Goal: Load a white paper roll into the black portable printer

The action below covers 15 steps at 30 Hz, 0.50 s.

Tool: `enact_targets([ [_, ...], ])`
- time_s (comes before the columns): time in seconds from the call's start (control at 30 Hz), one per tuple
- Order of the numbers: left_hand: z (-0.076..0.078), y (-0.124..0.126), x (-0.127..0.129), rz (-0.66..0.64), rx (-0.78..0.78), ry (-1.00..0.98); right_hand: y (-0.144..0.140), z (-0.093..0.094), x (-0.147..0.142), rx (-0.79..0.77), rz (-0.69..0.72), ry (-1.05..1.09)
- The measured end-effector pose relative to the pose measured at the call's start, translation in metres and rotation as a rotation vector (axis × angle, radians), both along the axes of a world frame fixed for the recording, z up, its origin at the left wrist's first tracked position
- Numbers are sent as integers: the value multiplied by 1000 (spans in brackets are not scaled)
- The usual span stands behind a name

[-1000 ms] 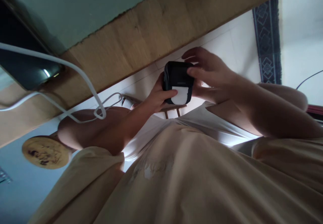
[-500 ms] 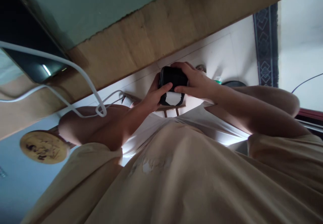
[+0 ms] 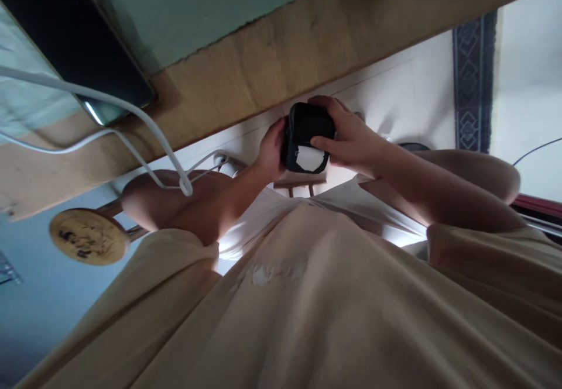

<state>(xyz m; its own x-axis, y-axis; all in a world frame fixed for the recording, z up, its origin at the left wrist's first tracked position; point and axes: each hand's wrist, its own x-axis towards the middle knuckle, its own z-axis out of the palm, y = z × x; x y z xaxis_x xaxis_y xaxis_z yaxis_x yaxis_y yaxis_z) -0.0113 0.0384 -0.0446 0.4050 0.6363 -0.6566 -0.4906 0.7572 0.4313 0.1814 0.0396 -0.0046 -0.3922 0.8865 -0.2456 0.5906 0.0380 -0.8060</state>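
Between my two hands is a black box-like object (image 3: 311, 126) with rounded corners and a white patch on its lower face; its exact kind does not show. My left hand (image 3: 273, 152) grips it along the left side, with most of its fingers hidden behind. On the right, my right hand (image 3: 340, 128) wraps round the upper right corner, its thumb lying across the front near the white patch. Both hands hold it above my lap, just below the edge of the wooden table (image 3: 246, 67).
A dark flat-screened device (image 3: 83, 32) lies on the table at upper left. A white cable (image 3: 132, 117) loops off the table edge there. A round wooden stool seat (image 3: 90, 236) stands at lower left, and a dark patterned strip (image 3: 473, 85) runs along the floor at right.
My left thumb has come off the front of the black object to its side. The object has shifted slightly right and up in view, and the camera view has turned a little.
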Motion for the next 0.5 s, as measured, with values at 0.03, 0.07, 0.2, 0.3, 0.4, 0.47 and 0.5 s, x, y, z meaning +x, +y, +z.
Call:
enact_targets([
  [0.03,-1,0,0,-2,-19,-6,1,-1,0,-6,-10,11],
  [0.07,-3,0,0,-10,-33,-13,2,-2,2,-4,-24,27],
  [0.2,-8,0,1,5,-29,-16,13,-4,10,90,-57,-4],
  [0.3,-10,1,3,63,-12,26,19,0,15,123,-14,-75],
  [0.4,-10,4,4,90,-19,54,18,8,13,93,30,-74],
  [0.47,-11,5,4,90,-37,29,14,13,10,86,37,-108],
  [0.5,-12,6,4,89,-46,16,12,16,9,93,33,-135],
])
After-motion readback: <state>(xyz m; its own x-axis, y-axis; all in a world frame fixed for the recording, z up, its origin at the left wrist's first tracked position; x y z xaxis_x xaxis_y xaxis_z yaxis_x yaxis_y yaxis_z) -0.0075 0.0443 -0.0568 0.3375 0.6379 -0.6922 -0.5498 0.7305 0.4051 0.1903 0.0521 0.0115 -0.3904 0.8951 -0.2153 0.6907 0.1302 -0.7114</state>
